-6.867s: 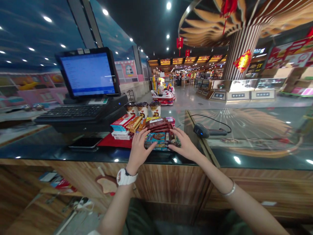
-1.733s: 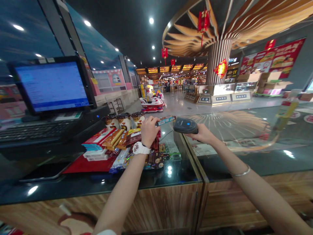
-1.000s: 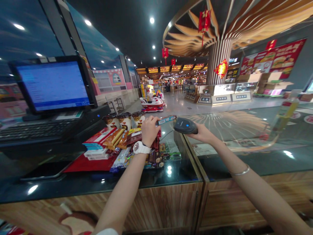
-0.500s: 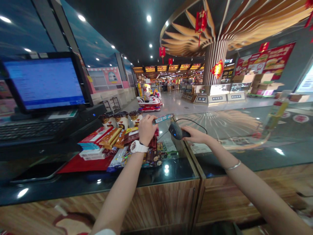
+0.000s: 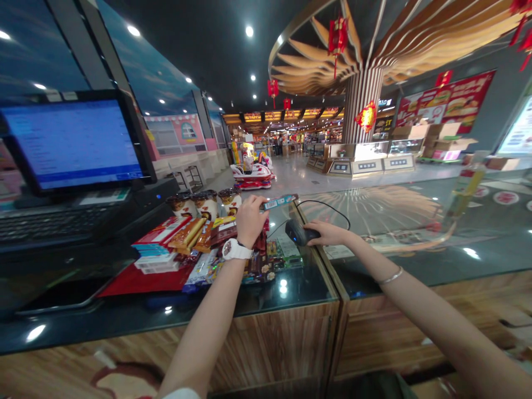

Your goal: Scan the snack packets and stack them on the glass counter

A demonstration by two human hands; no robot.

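A narrow blue packet (image 5: 279, 203) with a barcode label is gripped in my left hand (image 5: 250, 220), above the right end of the snack pile. My right hand (image 5: 328, 233) is wrapped round a dark handheld scanner (image 5: 300, 233), whose small blue light shows near its head. The scanner is just below and right of the packet, apart from it. Beneath and left of my left hand lie orange-brown snack packs (image 5: 190, 235), stacked boxes (image 5: 160, 238) and other wrapped packets. Several lidded cups (image 5: 206, 205) stand behind them.
At the left are a monitor (image 5: 75, 145), a keyboard (image 5: 33, 221) and a dark flat device (image 5: 62, 293). A bottle (image 5: 466, 188) stands on the glass counter (image 5: 399, 221) at the right. The scanner's cable (image 5: 332, 204) curves over the counter behind my right hand.
My right hand and the scanner have moved slightly down and left, and the scanner's head has tilted. My left hand still holds the packet in nearly the same place.
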